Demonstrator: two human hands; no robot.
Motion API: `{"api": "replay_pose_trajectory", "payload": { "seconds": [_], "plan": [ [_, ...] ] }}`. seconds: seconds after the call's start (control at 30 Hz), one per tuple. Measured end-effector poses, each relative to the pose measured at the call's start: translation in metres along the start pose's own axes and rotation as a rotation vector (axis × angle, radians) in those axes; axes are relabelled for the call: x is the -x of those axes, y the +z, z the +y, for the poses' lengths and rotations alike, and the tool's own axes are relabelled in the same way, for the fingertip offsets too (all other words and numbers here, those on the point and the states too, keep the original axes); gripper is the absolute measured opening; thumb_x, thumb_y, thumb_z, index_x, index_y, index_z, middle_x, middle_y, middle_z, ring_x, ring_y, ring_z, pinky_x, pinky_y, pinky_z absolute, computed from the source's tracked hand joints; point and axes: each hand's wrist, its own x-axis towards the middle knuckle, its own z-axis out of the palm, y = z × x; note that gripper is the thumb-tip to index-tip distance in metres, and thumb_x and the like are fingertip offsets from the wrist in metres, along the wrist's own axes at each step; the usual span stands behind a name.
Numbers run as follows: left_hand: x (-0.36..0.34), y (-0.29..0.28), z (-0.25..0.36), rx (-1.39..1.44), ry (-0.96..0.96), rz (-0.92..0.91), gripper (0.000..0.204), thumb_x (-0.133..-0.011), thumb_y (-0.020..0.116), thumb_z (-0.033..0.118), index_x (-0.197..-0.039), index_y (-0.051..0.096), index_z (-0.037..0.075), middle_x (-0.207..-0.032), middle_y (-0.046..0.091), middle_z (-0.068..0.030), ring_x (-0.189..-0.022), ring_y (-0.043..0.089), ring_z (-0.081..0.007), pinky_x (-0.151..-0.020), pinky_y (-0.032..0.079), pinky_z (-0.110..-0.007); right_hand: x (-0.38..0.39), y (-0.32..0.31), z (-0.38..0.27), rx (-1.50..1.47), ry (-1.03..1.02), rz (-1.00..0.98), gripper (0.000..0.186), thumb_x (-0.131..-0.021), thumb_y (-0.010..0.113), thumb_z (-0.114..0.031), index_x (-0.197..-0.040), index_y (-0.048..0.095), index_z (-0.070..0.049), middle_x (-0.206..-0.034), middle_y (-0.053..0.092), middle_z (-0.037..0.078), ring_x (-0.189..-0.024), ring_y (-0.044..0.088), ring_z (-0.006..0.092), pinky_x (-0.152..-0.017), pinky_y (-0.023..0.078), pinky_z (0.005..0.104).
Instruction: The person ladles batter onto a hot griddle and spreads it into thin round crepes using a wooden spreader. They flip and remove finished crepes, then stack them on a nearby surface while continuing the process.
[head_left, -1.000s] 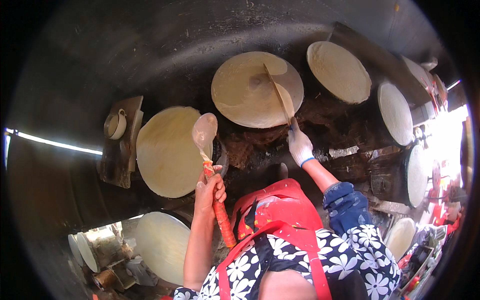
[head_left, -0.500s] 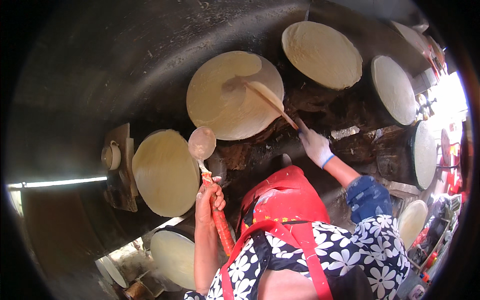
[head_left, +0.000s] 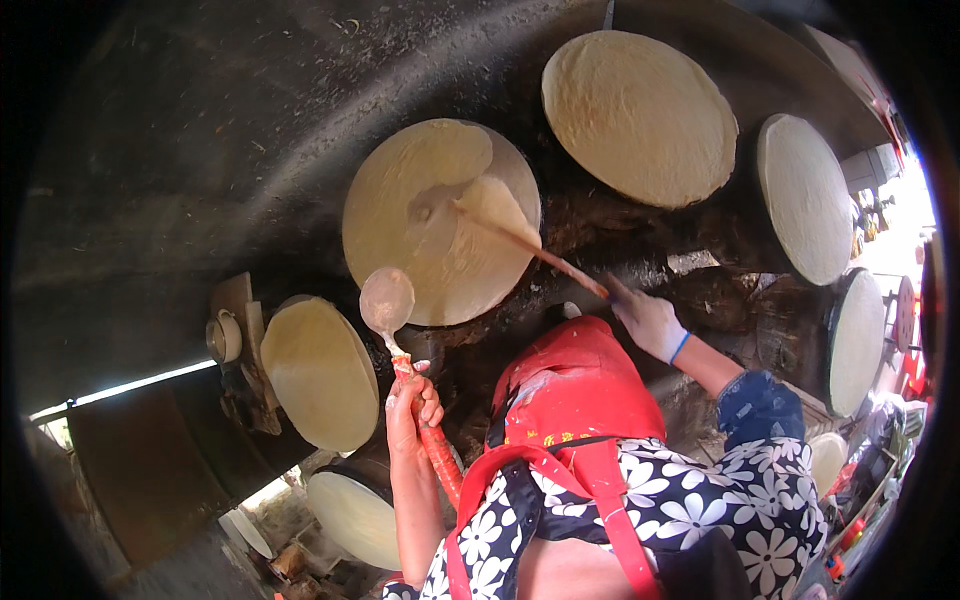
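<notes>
My left hand [head_left: 412, 408] is wrapped round the red handle of a ladle [head_left: 387, 302]. Its round bowl, coated with pale batter, points up near the lower edge of the middle griddle. In a white glove, my right hand [head_left: 650, 322] grips a wooden batter spreader [head_left: 545, 254]. The spreader's far end rests in the batter on that round griddle [head_left: 400, 245]; its blade is hard to make out. Pale batter covers most of the griddle, with a thinner, darker patch around the spreader's tip and along the upper right.
Several more round griddles carry pale sheets, among them one at the upper right [head_left: 640, 115], one at the far right [head_left: 805, 200] and one at the left [head_left: 320, 375]. A small pale pot [head_left: 228, 338] stands on a ledge at the left. My red apron [head_left: 580, 390] fills the lower middle.
The spreader's tip has shifted within the batter, and the pale fold beside it looks wider. The view has tilted slightly. Both hands keep their holds, the ladle staying near the griddle's edge.
</notes>
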Motion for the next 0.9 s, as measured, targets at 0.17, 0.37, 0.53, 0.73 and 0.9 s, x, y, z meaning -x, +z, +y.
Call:
{"api": "replay_pose_trajectory", "payload": {
  "seconds": [0.17,0.37,0.53,0.73,0.9],
  "plan": [
    [-0.009,0.025,-0.002,0.022,-0.004,0.043,0.026,-0.101,0.065,0.013,-0.124,0.061,0.001,-0.075,0.055,-0.002,-0.049,0.044,-0.0087,-0.045,0.039,-0.024,-0.117,-0.032,-0.017,-0.029,-0.078,0.107,0.056,-0.11,0.048,-0.033,-0.163,0.04,-0.018,-0.113,0.073,0.024,-0.095,0.071,0.0446,-0.08,0.056,0.0532],
    [-0.014,0.038,-0.005,0.028,0.006,0.01,0.028,-0.1,0.063,0.012,-0.125,0.06,0.0,-0.074,0.053,-0.0015,-0.049,0.043,-0.0091,-0.045,0.04,-0.025,-0.18,-0.033,-0.058,0.102,-0.085,0.294,0.064,-0.11,0.049,-0.031,-0.169,0.027,-0.021,-0.103,0.073,0.021,-0.086,0.073,0.0433,-0.073,0.057,0.0551],
    [-0.018,0.035,-0.009,0.06,-0.059,0.01,0.036,-0.097,0.064,0.01,-0.131,0.058,-0.002,-0.077,0.055,-0.0029,-0.051,0.045,-0.0093,-0.046,0.04,-0.025,-0.169,-0.016,-0.062,0.18,0.128,0.237,0.068,-0.109,0.051,-0.033,-0.17,0.023,-0.024,-0.107,0.075,0.018,-0.082,0.075,0.0424,-0.068,0.059,0.0564],
    [-0.027,0.016,-0.001,0.033,-0.097,-0.047,0.036,-0.097,0.065,0.009,-0.13,0.058,-0.001,-0.078,0.056,-0.0035,-0.051,0.045,-0.0098,-0.046,0.04,-0.026,-0.154,0.012,-0.106,0.127,0.229,0.231,0.069,-0.109,0.05,-0.033,-0.17,0.021,-0.021,-0.1,0.075,0.021,-0.082,0.075,0.0424,-0.072,0.06,0.0567],
    [-0.039,-0.004,0.004,-0.049,-0.125,-0.179,0.042,-0.097,0.071,0.021,-0.132,0.059,0.002,-0.077,0.055,-0.0016,-0.051,0.043,-0.009,-0.047,0.034,-0.026,-0.094,0.036,-0.17,0.173,0.094,-0.124,0.067,-0.111,0.044,-0.03,-0.171,0.015,-0.02,-0.119,0.071,0.025,-0.098,0.075,0.0445,-0.084,0.059,0.0579]
  ]
}}
